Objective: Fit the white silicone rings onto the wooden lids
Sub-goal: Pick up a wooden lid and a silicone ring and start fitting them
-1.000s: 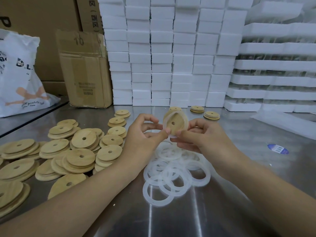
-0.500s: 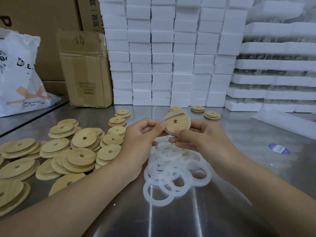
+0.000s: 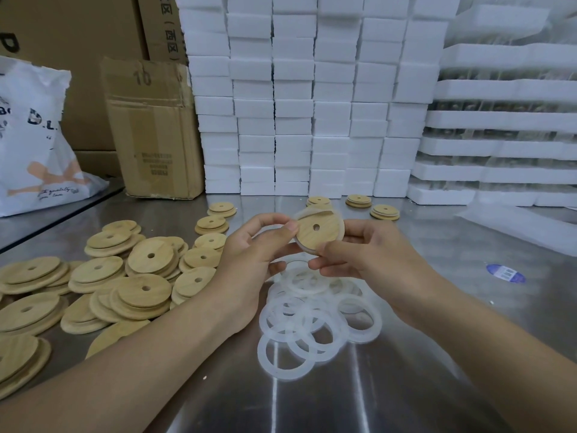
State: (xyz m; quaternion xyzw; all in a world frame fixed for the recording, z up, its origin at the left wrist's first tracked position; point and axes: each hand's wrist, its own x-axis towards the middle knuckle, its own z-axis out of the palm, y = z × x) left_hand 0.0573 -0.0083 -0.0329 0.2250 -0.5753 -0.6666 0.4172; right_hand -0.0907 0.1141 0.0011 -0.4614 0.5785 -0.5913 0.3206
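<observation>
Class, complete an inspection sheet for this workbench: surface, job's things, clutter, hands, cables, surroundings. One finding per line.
Surface: steel table, shiny.
Job's things: held wooden lid with a silicone ring partly round its rim; loose rings heaped beneath; spare lids piled left.
Clutter: blue sticker, printed white bag.
Hands: left hand and right hand both pinch the held lid.
Cables: nothing seen.
Surroundings: cardboard boxes, stacked white foam blocks.
</observation>
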